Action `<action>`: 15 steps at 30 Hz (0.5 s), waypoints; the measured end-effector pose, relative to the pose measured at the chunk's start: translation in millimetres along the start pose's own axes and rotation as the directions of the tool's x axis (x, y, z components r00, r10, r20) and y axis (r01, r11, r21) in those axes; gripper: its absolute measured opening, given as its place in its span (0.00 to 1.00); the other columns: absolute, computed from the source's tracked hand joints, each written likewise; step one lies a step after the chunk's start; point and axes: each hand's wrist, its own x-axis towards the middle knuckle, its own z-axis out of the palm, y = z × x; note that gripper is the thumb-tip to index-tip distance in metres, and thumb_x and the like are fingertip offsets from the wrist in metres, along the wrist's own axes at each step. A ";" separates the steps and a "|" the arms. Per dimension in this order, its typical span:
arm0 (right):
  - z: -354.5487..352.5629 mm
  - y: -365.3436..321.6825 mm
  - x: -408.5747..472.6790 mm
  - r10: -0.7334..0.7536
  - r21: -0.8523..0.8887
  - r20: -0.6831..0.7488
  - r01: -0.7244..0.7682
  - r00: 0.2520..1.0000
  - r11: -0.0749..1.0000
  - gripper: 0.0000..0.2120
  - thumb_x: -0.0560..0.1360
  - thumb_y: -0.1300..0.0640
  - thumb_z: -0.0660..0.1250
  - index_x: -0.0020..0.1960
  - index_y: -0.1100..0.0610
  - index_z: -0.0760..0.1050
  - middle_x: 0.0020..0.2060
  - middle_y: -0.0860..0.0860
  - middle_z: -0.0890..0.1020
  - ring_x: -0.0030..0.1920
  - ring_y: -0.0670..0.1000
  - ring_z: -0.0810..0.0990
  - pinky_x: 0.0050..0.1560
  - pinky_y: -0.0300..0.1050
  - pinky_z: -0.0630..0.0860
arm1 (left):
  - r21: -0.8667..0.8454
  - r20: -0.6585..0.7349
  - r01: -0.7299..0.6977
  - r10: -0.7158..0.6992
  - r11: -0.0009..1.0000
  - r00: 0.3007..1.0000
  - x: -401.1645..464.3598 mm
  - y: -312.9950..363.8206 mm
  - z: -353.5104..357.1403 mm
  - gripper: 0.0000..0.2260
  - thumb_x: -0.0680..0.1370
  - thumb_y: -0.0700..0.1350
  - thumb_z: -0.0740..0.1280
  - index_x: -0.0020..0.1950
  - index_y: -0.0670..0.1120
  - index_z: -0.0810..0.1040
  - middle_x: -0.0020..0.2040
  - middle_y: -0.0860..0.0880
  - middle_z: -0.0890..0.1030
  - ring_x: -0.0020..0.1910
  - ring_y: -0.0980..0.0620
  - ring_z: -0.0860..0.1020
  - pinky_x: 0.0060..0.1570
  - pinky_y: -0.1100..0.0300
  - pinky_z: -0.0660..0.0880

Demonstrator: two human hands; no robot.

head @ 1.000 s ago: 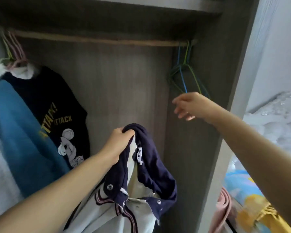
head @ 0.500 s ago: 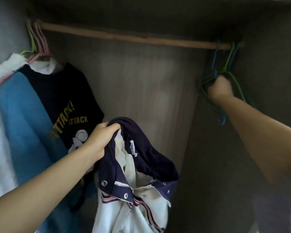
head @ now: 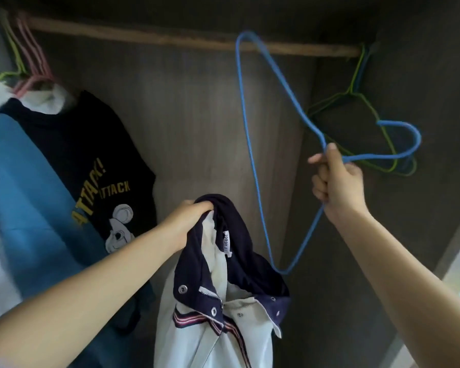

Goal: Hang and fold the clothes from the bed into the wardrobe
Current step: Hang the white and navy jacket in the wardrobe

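My left hand (head: 187, 218) grips the navy collar of a white jacket (head: 218, 312) with navy trim and snap buttons, holding it up inside the wardrobe. My right hand (head: 337, 181) grips a blue wire hanger (head: 252, 160) near its neck, off the rail, tilted so its hook points right and its long side runs from the rail's height down beside the jacket. The wooden rail (head: 170, 39) crosses the top of the wardrobe.
A black "ATTACK" T-shirt (head: 91, 155), a blue garment (head: 24, 187) and white clothes hang on pink and green hangers (head: 29, 62) at the left. Spare green hangers (head: 361, 102) hang at the rail's right end. The wardrobe's side wall (head: 422, 221) stands right.
My right hand took the blue hanger off the right end of the rail and pulled it down and toward the middle. My left hand still holds the jacket collar.
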 end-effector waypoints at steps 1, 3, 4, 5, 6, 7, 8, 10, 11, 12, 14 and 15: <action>5.7 -9.9 -9.9 -0.014 0.084 -0.037 0.017 0.999 0.996 0.20 0.82 0.48 0.56 0.35 0.55 0.71 0.20 0.44 0.55 0.20 0.43 0.52 0.22 0.33 0.49 | -0.002 0.018 0.012 -0.012 1.000 1.000 0.3 -1.7 -1.9 0.07 0.76 0.40 0.66 0.38 0.44 0.77 0.33 0.46 0.79 0.33 0.48 0.77 0.38 0.59 0.71; 12.9 -26.4 -28.9 -0.015 0.252 -0.091 0.037 0.996 0.967 0.21 0.82 0.46 0.55 0.33 0.54 0.67 0.20 0.45 0.54 0.21 0.44 0.51 0.23 0.36 0.47 | 0.005 0.037 0.036 -0.036 0.999 0.999 0.4 -5.5 -6.5 0.09 0.75 0.39 0.65 0.35 0.45 0.76 0.31 0.47 0.78 0.31 0.49 0.76 0.36 0.59 0.70; 16.0 -29.3 -37.6 -0.018 0.315 -0.104 0.050 0.994 0.948 0.22 0.82 0.46 0.54 0.32 0.53 0.66 0.21 0.45 0.54 0.21 0.44 0.51 0.23 0.37 0.47 | 0.011 0.048 0.045 -0.045 0.999 0.998 -1.0 -6.5 -8.7 0.10 0.75 0.39 0.65 0.34 0.45 0.75 0.29 0.48 0.77 0.29 0.50 0.75 0.35 0.60 0.70; 19.5 -27.8 -47.4 -0.022 0.349 -0.105 0.057 0.994 0.935 0.22 0.82 0.46 0.54 0.32 0.54 0.65 0.21 0.45 0.54 0.21 0.44 0.51 0.23 0.37 0.47 | 0.009 0.067 0.047 -0.048 0.999 0.997 -2.3 -7.2 -11.3 0.10 0.75 0.39 0.65 0.33 0.45 0.74 0.28 0.49 0.77 0.28 0.51 0.75 0.33 0.61 0.70; 23.7 -21.2 -58.8 -0.026 0.354 -0.105 0.062 0.994 0.933 0.22 0.82 0.47 0.53 0.33 0.54 0.65 0.21 0.45 0.54 0.21 0.44 0.51 0.23 0.37 0.47 | 0.012 0.098 0.048 -0.049 0.999 0.994 -5.0 -6.3 -12.4 0.10 0.75 0.39 0.65 0.33 0.45 0.74 0.27 0.49 0.77 0.27 0.51 0.74 0.32 0.61 0.69; 27.8 -9.4 -71.5 -0.027 0.332 -0.105 0.061 0.994 0.941 0.22 0.83 0.47 0.53 0.33 0.55 0.66 0.20 0.45 0.55 0.20 0.43 0.52 0.23 0.36 0.48 | 0.012 0.133 0.045 -0.046 0.999 0.990 -7.2 -4.0 -13.5 0.10 0.75 0.39 0.65 0.34 0.45 0.74 0.28 0.48 0.77 0.27 0.51 0.75 0.33 0.61 0.69; 30.0 6.4 -84.5 -0.028 0.295 -0.088 0.053 0.996 0.954 0.21 0.82 0.49 0.53 0.34 0.57 0.69 0.20 0.45 0.56 0.20 0.43 0.53 0.23 0.34 0.49 | 0.011 0.159 0.038 -0.040 0.999 0.986 -10.1 0.2 -15.4 0.09 0.76 0.40 0.65 0.35 0.45 0.76 0.30 0.47 0.78 0.28 0.50 0.76 0.34 0.61 0.70; 31.7 35.2 -109.4 -0.022 0.192 0.032 0.016 0.999 0.981 0.16 0.80 0.52 0.56 0.44 0.55 0.79 0.21 0.47 0.61 0.21 0.45 0.58 0.22 0.35 0.57 | -0.014 0.184 0.047 -0.043 0.999 0.982 -13.3 13.7 -23.7 0.09 0.76 0.42 0.66 0.36 0.44 0.77 0.29 0.46 0.80 0.26 0.50 0.78 0.35 0.60 0.73; 32.4 41.2 -119.6 -0.008 0.151 0.129 -0.012 0.992 0.989 0.12 0.79 0.55 0.57 0.53 0.52 0.80 0.24 0.49 0.65 0.23 0.46 0.62 0.23 0.37 0.62 | -0.044 0.188 0.056 -0.047 0.997 0.981 -11.3 21.6 -30.9 0.10 0.77 0.43 0.65 0.36 0.44 0.77 0.28 0.46 0.80 0.25 0.51 0.78 0.33 0.60 0.74; 32.3 43.0 -126.0 0.015 0.120 0.221 -0.042 0.975 0.992 0.14 0.78 0.57 0.59 0.61 0.49 0.76 0.27 0.52 0.69 0.25 0.48 0.66 0.25 0.39 0.65 | -0.068 0.180 0.061 -0.048 0.996 0.982 -8.9 30.7 -40.4 0.10 0.77 0.43 0.65 0.36 0.44 0.77 0.26 0.47 0.80 0.23 0.52 0.78 0.31 0.62 0.75; 32.2 33.8 -132.1 0.012 0.040 0.337 -0.028 0.942 0.999 0.22 0.77 0.61 0.62 0.67 0.44 0.70 0.32 0.54 0.71 0.27 0.48 0.66 0.27 0.39 0.64 | -0.070 0.154 0.061 -0.049 0.996 0.987 -4.5 47.3 -59.2 0.10 0.77 0.45 0.65 0.36 0.44 0.76 0.26 0.46 0.79 0.22 0.51 0.77 0.26 0.64 0.76; 35.4 26.7 -134.3 -0.022 -0.021 0.373 0.033 0.927 0.999 0.22 0.78 0.61 0.59 0.68 0.43 0.69 0.31 0.53 0.68 0.27 0.48 0.64 0.27 0.39 0.63 | -0.051 0.146 0.060 -0.052 0.997 0.988 -2.4 54.2 -66.8 0.11 0.77 0.45 0.65 0.35 0.44 0.76 0.26 0.46 0.79 0.22 0.51 0.77 0.25 0.64 0.76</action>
